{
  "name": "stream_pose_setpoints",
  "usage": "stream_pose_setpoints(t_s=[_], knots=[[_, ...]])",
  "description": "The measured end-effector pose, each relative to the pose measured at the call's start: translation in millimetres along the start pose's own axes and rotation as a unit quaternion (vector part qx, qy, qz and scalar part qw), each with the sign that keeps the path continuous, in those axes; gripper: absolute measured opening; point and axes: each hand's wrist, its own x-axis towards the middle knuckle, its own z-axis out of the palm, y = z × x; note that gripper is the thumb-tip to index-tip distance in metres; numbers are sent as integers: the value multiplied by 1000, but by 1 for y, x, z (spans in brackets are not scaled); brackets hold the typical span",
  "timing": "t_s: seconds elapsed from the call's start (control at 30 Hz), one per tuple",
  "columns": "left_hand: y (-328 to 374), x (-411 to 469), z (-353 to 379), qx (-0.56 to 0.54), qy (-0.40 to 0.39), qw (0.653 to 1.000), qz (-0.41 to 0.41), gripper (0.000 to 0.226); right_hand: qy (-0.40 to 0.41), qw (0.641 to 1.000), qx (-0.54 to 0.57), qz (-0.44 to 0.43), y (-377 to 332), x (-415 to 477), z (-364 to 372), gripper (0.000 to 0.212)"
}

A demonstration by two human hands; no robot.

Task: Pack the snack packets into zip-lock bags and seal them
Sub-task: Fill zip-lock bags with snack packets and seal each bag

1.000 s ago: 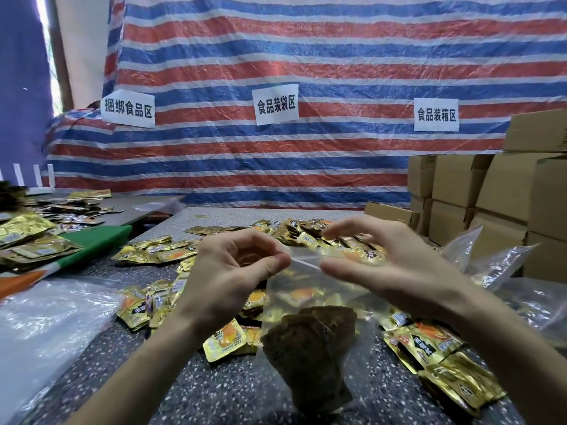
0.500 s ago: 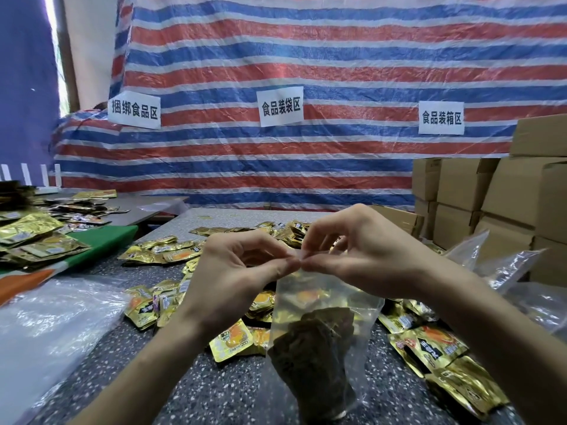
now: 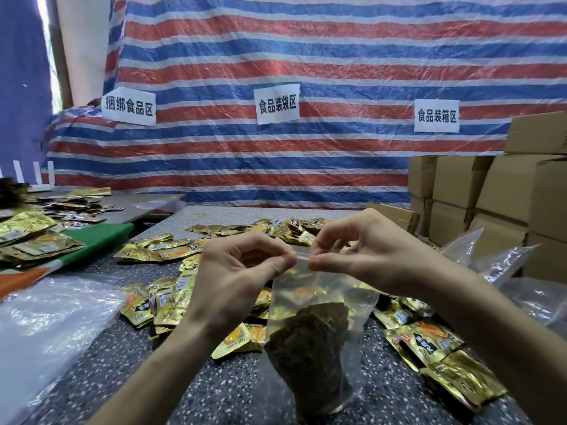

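L hand (image 3: 242, 277): thumb + forefinger pinched on top strip of bag (image 3: 319, 289), other fingers curled loosely behind. R hand (image 3: 371, 250): same pinch on same strip, just right of L; remaining fingers arched above. The two pinches sit v. close, small gap of strip between them, approx. mid-width of the bag mouth.

Bag hangs directly below both hands, between the forearms. Clear plastic; packets (image 3: 306, 354) bunched dark in lower half, some gold foil showing in upper half. Bottom of bag at table level; can't tell if it touches.

Table (image 3: 214, 394): dark speckled top. Loose packets (image 3: 159, 250), gold foil, scattered behind the hands, under L wrist, and in a heap to the right by R forearm. Plastic sheet (image 3: 46, 317) at left edge. Green board (image 3: 101, 237) w/ more gold packs further left. Empty bags (image 3: 503, 262) right, near R forearm.

Room: red/blue/white striped tarp (image 3: 337, 65) as back wall, 3 white signs (image 3: 277, 103) w/ Chinese text. Boxes (image 3: 503, 191), cardboard, stacked far right.

Bag orientation: mouth up, base down; long axis approx. vertical, lower end slightly right.
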Motion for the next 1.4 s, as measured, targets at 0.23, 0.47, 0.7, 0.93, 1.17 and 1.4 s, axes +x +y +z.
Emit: stream_pose_setpoints(t_s=[0.23, 0.47, 0.7, 0.93, 1.17, 1.4], knots=[[-2, 0, -7, -10, 33, 999, -4, 5, -6, 1000, 1, 18, 16, -8, -12, 11], [-3, -4, -13, -4, 48, 999, -11, 8, 1, 999, 2, 38, 37, -29, -25, 9], [0, -4, -11, -12, 55, 998, -18, 8, 50, 998, 29, 31, 45, -44, -31, 24], [-3, -1, -11, -10, 54, 998, -20, 9, 78, 997, -3, 9, 52, -54, -32, 35], [-7, 0, -11, -2, 55, 998, -22, 10, 47, 991, -118, -41, 59, -65, -30, 50], [-14, 1, 6, -28, 64, 997, -42, 11, 171, 982, 79, 8, 74, -82, 1, 68]])
